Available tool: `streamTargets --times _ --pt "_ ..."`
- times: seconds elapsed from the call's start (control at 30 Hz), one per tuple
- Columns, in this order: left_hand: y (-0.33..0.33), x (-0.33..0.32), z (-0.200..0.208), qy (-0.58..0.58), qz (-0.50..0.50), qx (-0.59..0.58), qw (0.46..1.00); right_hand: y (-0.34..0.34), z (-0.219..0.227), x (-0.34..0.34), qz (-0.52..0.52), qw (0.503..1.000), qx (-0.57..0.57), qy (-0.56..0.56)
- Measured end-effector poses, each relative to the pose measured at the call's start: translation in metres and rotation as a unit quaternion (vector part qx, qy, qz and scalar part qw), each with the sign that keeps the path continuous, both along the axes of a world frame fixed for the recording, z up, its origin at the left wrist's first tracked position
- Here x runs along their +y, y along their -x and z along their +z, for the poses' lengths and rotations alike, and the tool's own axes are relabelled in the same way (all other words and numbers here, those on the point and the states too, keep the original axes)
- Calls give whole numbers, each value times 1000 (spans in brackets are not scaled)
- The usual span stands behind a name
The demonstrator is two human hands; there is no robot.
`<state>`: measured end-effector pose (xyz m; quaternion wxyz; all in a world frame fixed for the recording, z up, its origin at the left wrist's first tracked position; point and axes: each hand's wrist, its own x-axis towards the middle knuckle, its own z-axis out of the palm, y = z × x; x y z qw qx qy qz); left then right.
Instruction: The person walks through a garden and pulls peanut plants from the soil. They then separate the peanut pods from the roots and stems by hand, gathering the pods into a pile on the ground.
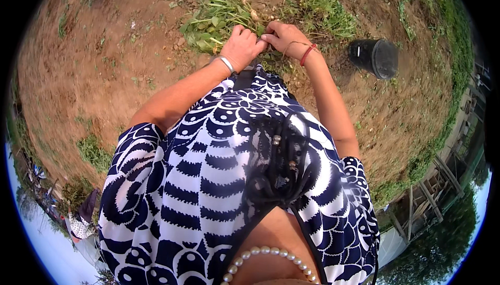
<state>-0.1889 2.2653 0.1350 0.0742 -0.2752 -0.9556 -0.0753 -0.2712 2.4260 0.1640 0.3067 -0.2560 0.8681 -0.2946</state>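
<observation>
Close together in front of my body, my left hand [242, 48] and my right hand [285, 37] meet at the fingertips. Both are closed, the fingers pinched inward. Whatever lies between them is hidden or too small to name. Just beyond my left hand, a bundle of uprooted green plants [216, 20] rests on the soil, its leaves to the left. Pale, knobbly pods [254, 15] that look like peanuts show at its root end, right above my fingers.
Another heap of green plants [325, 16] lies beyond my right hand. A black plastic bucket [367, 56] stands on the brown soil [83, 76] to the right of my right forearm. Grass borders the right side, with a wooden fence [429, 196] past it. Another person [80, 225] is far off at lower left.
</observation>
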Motion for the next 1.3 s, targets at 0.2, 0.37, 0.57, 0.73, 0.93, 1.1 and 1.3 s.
streamTargets --times 0.2,0.37,0.57,0.73,0.93,1.1,1.3 --pt "-1 1 -9 -2 8 8 1000 -4 -14 5 -89 990 -89 62" --pt "1 2 -9 1 25 -14 1000 -27 -7 13 -254 901 -205 286" --pt "0 1 -14 -27 45 3 999 -61 6 10 -250 841 -218 427" --pt "2 4 1 -48 45 -23 998 -76 16 15 -250 805 -265 469" --pt "6 10 7 -45 26 -6 999 -90 47 12 -162 918 -146 330" --pt "3 6 -19 4 50 -38 998 -89 101 6 -176 776 -282 537" --pt "-2 1 -17 -38 30 32 998 -26 75 47 -318 820 -175 442"
